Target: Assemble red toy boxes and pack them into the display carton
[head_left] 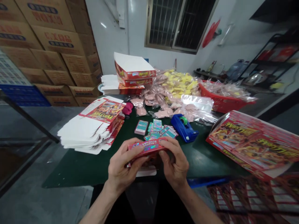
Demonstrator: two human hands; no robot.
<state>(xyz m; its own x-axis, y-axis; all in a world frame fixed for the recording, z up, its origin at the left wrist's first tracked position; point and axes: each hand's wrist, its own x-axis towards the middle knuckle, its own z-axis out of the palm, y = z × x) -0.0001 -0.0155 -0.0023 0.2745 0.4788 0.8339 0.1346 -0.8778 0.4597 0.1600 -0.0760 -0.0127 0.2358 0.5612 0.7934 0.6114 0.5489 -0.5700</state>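
Between my two hands is a small red printed cardboard box [149, 147], held over the near edge of the green table. My left hand [122, 166] grips its left end, thumb below and fingers on top. On the right end, my right hand [175, 161] is closed with thumb and fingers. A white flap [146, 171] shows beneath the box. Just beyond it lie a neat stack of cards [141, 127] and a loose spread of cards [161, 130]. A blue tape dispenser [184, 128] with green tape stands right of the cards.
Flattened boxes [86, 130] are piled on the left. Bagged pink pieces [151, 99] and yellow pieces [181, 84] heap at the back. A red basket [219, 101] holds more bags. A display carton [252, 140] full of printed boxes stands right. Brown cartons [53, 37] are stacked far left.
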